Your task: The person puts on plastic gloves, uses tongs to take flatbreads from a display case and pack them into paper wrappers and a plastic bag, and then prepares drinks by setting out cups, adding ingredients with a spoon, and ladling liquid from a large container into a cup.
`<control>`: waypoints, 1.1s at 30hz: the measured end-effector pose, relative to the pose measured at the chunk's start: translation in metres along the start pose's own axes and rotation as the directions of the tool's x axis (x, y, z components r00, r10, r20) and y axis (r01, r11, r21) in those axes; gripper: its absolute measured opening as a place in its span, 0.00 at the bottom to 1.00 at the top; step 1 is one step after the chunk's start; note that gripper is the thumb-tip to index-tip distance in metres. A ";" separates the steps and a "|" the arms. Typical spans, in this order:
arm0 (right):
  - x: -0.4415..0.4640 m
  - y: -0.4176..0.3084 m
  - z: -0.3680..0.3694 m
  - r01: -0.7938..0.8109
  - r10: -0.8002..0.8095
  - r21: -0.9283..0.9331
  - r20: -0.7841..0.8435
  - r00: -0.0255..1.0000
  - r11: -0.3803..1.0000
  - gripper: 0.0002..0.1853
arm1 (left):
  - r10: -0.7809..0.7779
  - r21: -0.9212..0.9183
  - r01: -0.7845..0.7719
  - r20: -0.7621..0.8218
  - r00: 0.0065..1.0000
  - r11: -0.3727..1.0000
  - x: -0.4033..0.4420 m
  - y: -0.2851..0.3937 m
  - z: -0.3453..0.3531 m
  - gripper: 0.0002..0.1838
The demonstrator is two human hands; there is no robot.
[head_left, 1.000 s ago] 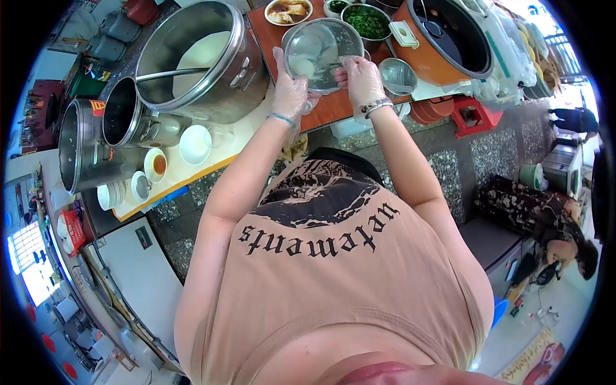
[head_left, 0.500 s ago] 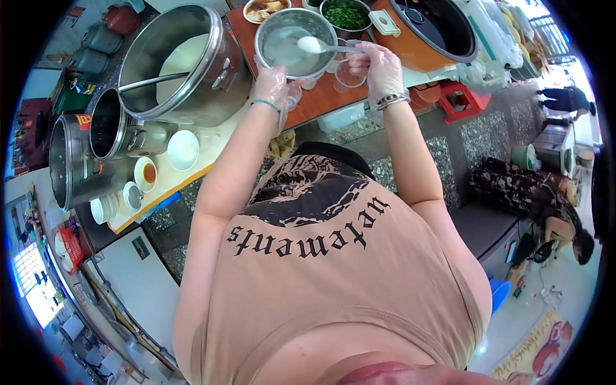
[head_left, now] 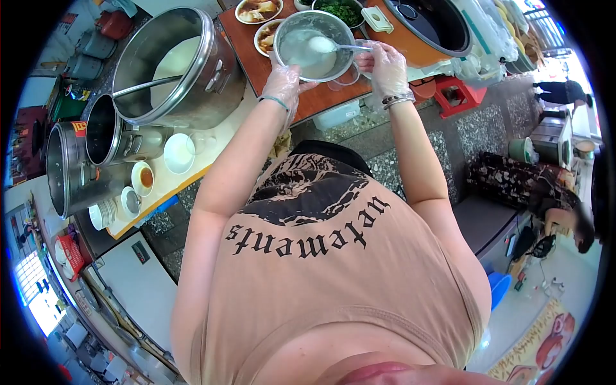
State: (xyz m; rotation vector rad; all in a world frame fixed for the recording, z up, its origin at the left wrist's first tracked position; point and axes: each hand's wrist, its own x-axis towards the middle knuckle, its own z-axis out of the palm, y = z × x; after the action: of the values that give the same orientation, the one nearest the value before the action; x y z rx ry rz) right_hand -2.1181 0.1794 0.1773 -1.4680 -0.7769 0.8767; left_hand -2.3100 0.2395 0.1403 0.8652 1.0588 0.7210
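In a clear plastic glove, my left hand (head_left: 283,83) grips the near left rim of a metal bowl (head_left: 346,61) with cloudy liquid in it. My right hand (head_left: 385,63), gloved too, holds the handle of a spoon (head_left: 323,44) whose white-filled bowl is over the liquid. A clear cup (head_left: 347,77) is beside the metal bowl, below my right fingers. Two bowls of food in brown sauce, one farther back (head_left: 258,9) and one nearer (head_left: 265,38), are left of the metal bowl. Behind it is a bowl of chopped greens (head_left: 337,10).
A large steel pot (head_left: 212,61) of white liquid stands left, with smaller pots, a white bowl (head_left: 179,153) and a sauce bowl (head_left: 143,178) nearby. An orange pot (head_left: 410,38) is at the right, above a red stool (head_left: 459,96). Another person (head_left: 558,205) bends at far right.
The spoon has come up from low in the metal bowl and now points left above the liquid. The bowl was tilted and is now more level. The nearer sauced bowl has come into view.
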 end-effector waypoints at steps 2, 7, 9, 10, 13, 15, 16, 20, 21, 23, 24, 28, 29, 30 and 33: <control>0.000 0.001 -0.001 0.002 -0.002 0.028 -0.005 1.000 1.000 0.14 | -0.018 -0.001 0.018 -0.006 1.000 1.000 0.005 -0.003 -0.002 0.34; 0.000 0.004 0.000 0.051 -0.051 0.012 -0.001 0.999 0.999 0.14 | -0.008 0.013 0.009 -0.022 1.000 1.000 0.000 0.002 0.002 0.35; 0.001 0.004 0.001 0.033 -0.033 0.037 -0.001 0.999 0.999 0.14 | -0.003 -0.008 0.002 -0.033 0.999 1.000 -0.002 0.002 0.003 0.33; 0.001 0.002 0.001 -0.024 0.025 0.102 -0.009 1.000 0.994 0.14 | -0.002 -0.009 0.002 -0.034 0.999 1.000 -0.003 0.003 0.003 0.33; -0.001 -0.003 -0.003 -0.084 0.088 0.199 -0.012 0.996 0.976 0.14 | -0.010 -0.037 0.009 -0.018 1.000 0.999 -0.006 0.008 -0.004 0.32; -0.003 -0.008 -0.012 -0.093 0.099 0.229 -0.015 0.995 0.969 0.14 | 0.029 -0.100 -0.033 -0.046 0.999 0.994 -0.011 0.013 -0.012 0.31; -0.005 -0.013 -0.019 -0.065 0.072 0.224 -0.024 0.997 0.973 0.15 | -0.041 -0.081 0.036 -0.064 0.997 0.996 -0.022 0.027 -0.014 0.29; -0.007 -0.009 -0.042 -0.039 0.056 0.231 -0.068 0.996 0.972 0.14 | 0.039 -0.167 -0.058 -0.115 0.993 0.984 -0.016 0.023 -0.056 0.25; -0.007 -0.005 -0.046 -0.041 0.062 0.223 -0.089 0.994 0.974 0.14 | 0.039 -0.167 -0.058 -0.116 0.993 0.984 -0.017 0.025 -0.065 0.25; -0.005 0.013 -0.049 -0.065 0.089 0.207 -0.107 0.990 0.976 0.14 | 0.041 -0.202 -0.076 -0.172 0.984 0.976 -0.029 0.028 -0.077 0.24; -0.004 0.024 -0.049 -0.076 0.101 0.180 -0.134 0.986 0.981 0.14 | 0.028 -0.226 -0.070 -0.183 0.983 0.972 -0.037 0.032 -0.081 0.21; -0.006 0.074 -0.040 -0.021 0.009 -0.093 -0.129 0.992 0.995 0.12 | 0.003 -0.278 -0.072 -0.240 0.971 0.958 -0.052 0.025 -0.108 0.19; -0.007 0.085 -0.037 0.040 -0.071 -0.274 -0.106 0.992 0.961 0.12 | 0.002 -0.278 -0.072 -0.244 0.970 0.958 -0.057 0.022 -0.112 0.19; -0.007 0.093 -0.036 0.164 -0.199 -0.526 -0.009 0.980 0.835 0.11 | 0.010 -0.281 -0.086 -0.261 0.965 0.956 -0.060 0.018 -0.118 0.19; -0.009 0.107 -0.039 0.379 -0.382 -0.811 0.211 0.900 0.446 0.11 | 0.002 -0.301 -0.092 -0.288 0.958 0.949 -0.076 0.007 -0.134 0.17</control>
State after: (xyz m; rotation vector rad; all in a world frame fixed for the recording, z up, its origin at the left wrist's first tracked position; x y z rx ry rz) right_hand -2.0909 0.1437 0.0721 -1.9868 -1.6128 0.0757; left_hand -2.4615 0.2129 0.1475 0.5238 1.1413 1.0462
